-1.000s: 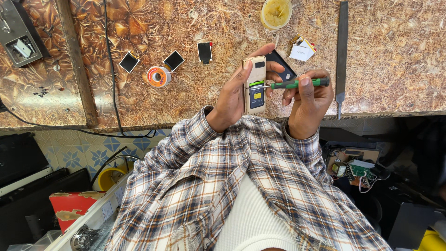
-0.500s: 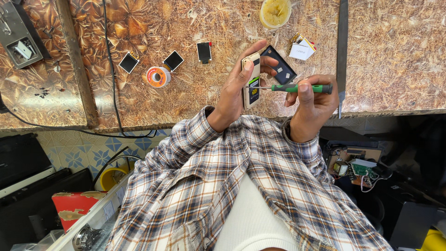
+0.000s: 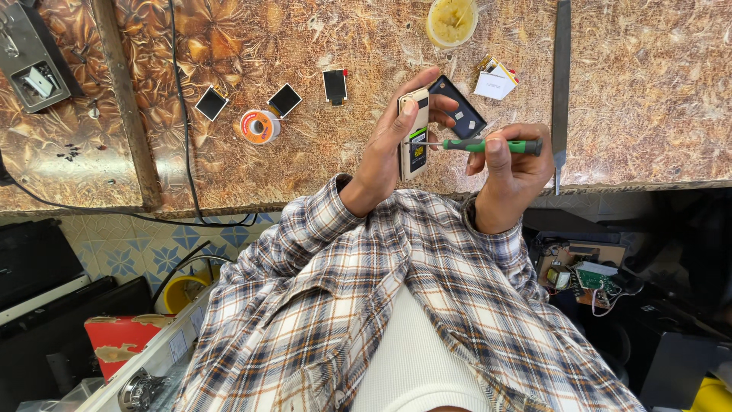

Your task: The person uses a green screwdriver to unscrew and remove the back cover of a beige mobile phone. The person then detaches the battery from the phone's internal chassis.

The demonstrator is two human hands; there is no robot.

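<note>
Left hand (image 3: 385, 156) pinching small opened phone (image 3: 414, 133) by its edges; right hand (image 3: 511, 172) clamped on green screwdriver (image 3: 488, 145). Light, stiff, probably fragile inside; best gripped along the sides.

I see my left hand (image 3: 385, 152) holding a small phone (image 3: 414, 133) upright over the bench (image 3: 648, 91), and my right hand (image 3: 511, 172) just to its right with a screwdriver (image 3: 488, 145) lying crosswise, its tip touching the phone. Just beyond the phone a flat cover (image 3: 457, 107) lies on the bench, and beyond my right hand sits a small card (image 3: 496, 80). Farther out, between the two hands, stands a round tub (image 3: 451, 19). To the left of my left hand lie a small screen (image 3: 335, 85), then two square parts (image 3: 284, 100) (image 3: 211, 103) with a solder reel (image 3: 260, 127) between them. A cable (image 3: 179, 114) runs farther left.
</note>
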